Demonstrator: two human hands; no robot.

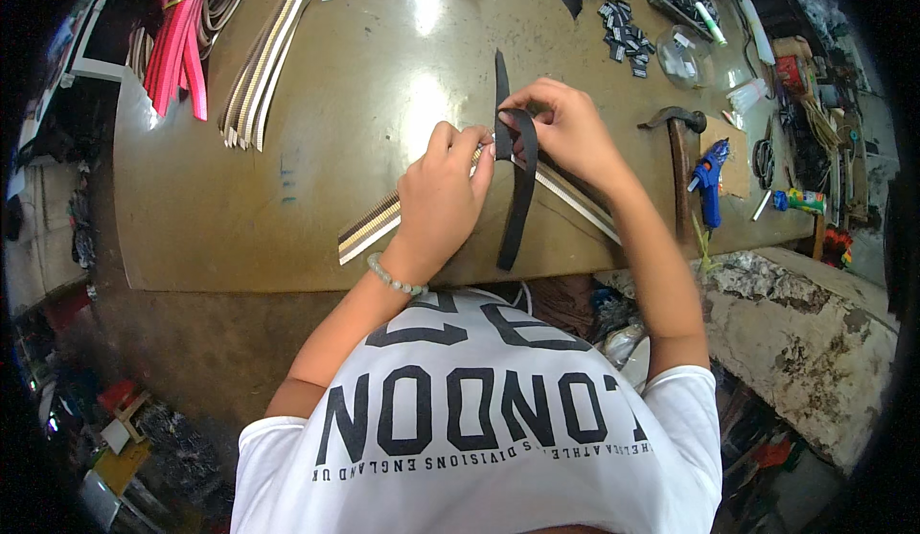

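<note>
My left hand (443, 184) is closed in a pinch on a striped strap (376, 225) in brown, gold and white, near its bend at the middle of the table. The strap's other leg (581, 200) slants down to the right, under my right forearm. A black ribbon (518, 210) loops at that bend, one pointed end lying away from me and a longer loop hanging toward the table's front edge. My right hand (565, 127) pinches the ribbon between thumb and fingers, close beside the left fingertips. Fingers partly hide where ribbon and strap meet.
Bundled striped straps (273, 64) and pink straps (180, 45) lie at the back left. Toward the right are small black tags (628, 40), a clear round container (682, 58), a hammer (679, 165), a blue glue gun (709, 181) and scissors (764, 158).
</note>
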